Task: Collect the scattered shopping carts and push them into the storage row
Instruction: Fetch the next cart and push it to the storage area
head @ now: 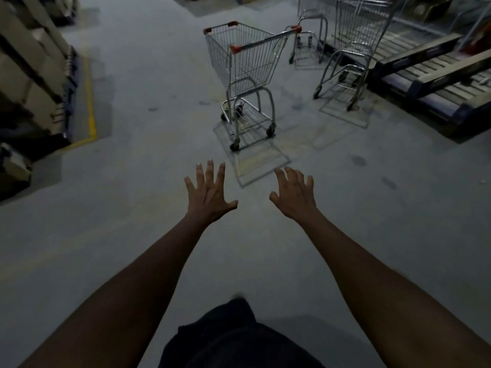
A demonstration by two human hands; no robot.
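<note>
Both hands are stretched out ahead, fingers spread wide and holding nothing: the left hand point(208, 193) with its palm down, the right hand point(293, 196) beside it with the fingers slightly bent. Straight ahead of them, well apart, the nearest shopping cart point(247, 65) stands alone on the middle of the floor point(132, 181). Its red-capped handle point(265, 38) seems to sit at the nearer, right-hand end, and the basket's long axis slants away to the far left. By my judgement the right hand is the nearer one to that bar, and the person must close in from the right to take it square. Past it, toward the floor's far right edge, two more carts point(353, 49) stand beside the pallets point(425, 75). Stacked boxes point(26, 62) line the left edge.
</note>
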